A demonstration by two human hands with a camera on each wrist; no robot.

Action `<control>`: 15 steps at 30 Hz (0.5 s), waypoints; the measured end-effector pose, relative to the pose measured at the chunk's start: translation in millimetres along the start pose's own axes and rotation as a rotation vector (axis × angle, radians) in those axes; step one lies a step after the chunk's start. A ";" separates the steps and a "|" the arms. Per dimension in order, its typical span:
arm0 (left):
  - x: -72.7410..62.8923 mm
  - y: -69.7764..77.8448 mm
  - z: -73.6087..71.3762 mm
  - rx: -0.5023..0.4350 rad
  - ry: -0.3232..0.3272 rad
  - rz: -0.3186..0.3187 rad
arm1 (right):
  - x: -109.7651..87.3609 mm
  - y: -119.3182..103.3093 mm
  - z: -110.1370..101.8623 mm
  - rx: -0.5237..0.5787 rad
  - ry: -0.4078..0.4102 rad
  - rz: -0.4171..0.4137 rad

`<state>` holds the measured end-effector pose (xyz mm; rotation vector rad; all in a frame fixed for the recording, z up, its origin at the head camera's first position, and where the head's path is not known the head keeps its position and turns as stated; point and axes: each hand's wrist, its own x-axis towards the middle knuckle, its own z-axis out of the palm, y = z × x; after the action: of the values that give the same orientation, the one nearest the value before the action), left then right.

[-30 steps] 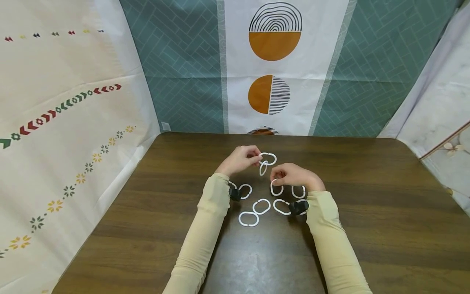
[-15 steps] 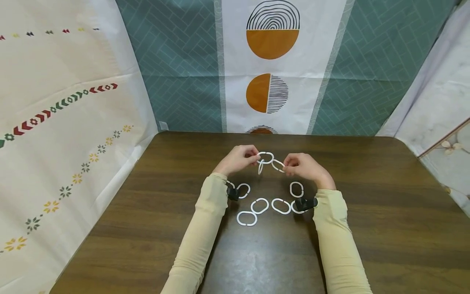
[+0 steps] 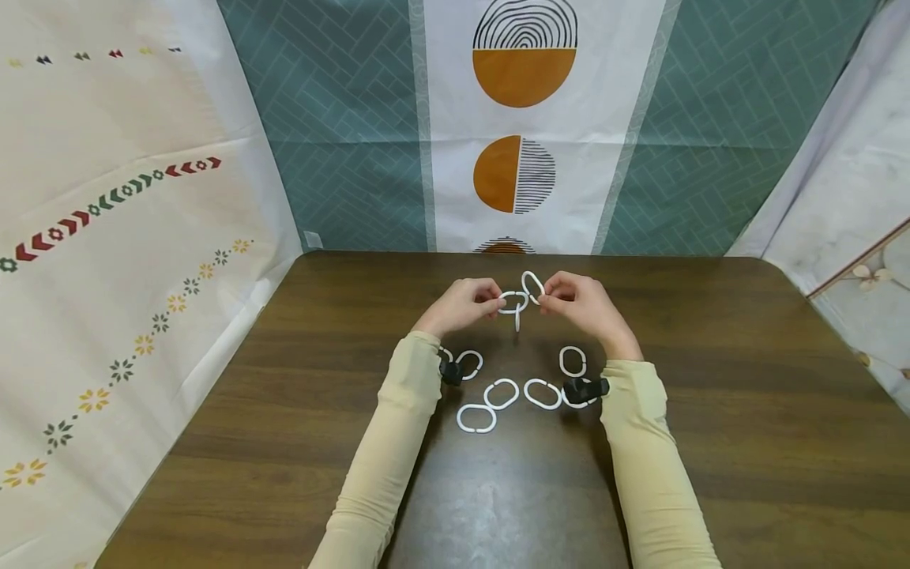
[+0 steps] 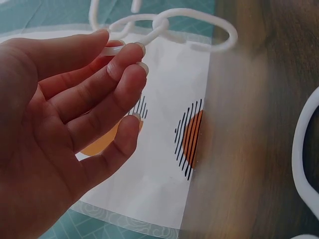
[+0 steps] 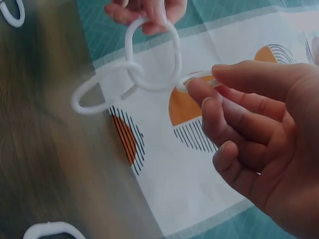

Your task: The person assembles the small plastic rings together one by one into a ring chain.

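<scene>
Several white oval plastic chain links, some with a visible small gap, are in the head view. My left hand [image 3: 460, 306] pinches one link [image 5: 178, 50] between thumb and fingertips, raised above the table. Through that link hangs a second link [image 3: 517, 320], dangling below it. My right hand [image 3: 588, 310] pinches a third link [image 3: 524, 283], tilted upward at the right end of the left-held one. In the right wrist view this third link [image 5: 185, 82] meets the side of the left-held link; whether it is threaded through cannot be told. Its far part is hidden by my right fingers.
Loose links lie on the brown wooden table [image 3: 284, 442]: one link [image 3: 476, 431] nearest me, another [image 3: 506, 380] touching it, one [image 3: 543, 408] to their right, and one [image 3: 562, 361] by the right wrist. More links lie partly under the black wrist cameras [image 3: 451, 372].
My right hand lifted a link off the table and brought it to the left-held link, then raised and turned it upward. My left hand has stayed nearly in place.
</scene>
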<state>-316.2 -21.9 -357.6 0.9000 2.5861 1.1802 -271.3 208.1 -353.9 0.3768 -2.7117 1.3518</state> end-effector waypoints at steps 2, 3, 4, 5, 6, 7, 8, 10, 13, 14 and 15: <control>-0.2 0.3 -0.1 -0.003 -0.002 -0.001 | -0.2 -4.5 1.2 0.022 0.003 -0.017; -0.2 0.3 -0.1 -0.005 -0.004 -0.001 | -0.2 -6.3 1.8 0.033 0.003 -0.024; -0.2 0.2 0.0 -0.007 -0.005 -0.001 | -0.2 -8.0 2.6 0.040 0.001 -0.033; -0.2 0.0 0.2 -0.006 -0.006 0.000 | -0.1 -9.5 3.3 0.045 0.000 -0.040; -0.2 0.2 0.4 -0.006 -0.007 0.000 | 0.0 -10.6 4.3 0.051 -0.004 -0.048; -0.2 0.0 0.4 -0.005 -0.008 0.000 | 0.3 -11.5 5.4 0.055 -0.008 -0.052; -0.3 0.1 0.4 -0.005 -0.010 -0.001 | 0.8 -11.7 6.4 0.056 -0.011 -0.053; 0.0 -0.6 0.5 0.000 -0.013 0.001 | 1.2 -12.3 8.2 0.056 -0.018 -0.060; 0.6 -1.3 0.6 0.001 -0.018 0.000 | 1.1 -14.1 10.1 0.056 -0.028 -0.060; 0.8 -1.4 0.7 -0.001 -0.019 -0.002 | 0.9 -14.9 10.3 0.054 -0.030 -0.060; 1.2 -1.8 0.9 -0.003 -0.021 -0.003 | 0.5 -15.7 10.5 0.051 -0.032 -0.063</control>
<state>-317.7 -21.5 -359.4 0.9019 2.5679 1.1678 -267.5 190.5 -348.0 0.4875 -2.6704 1.4127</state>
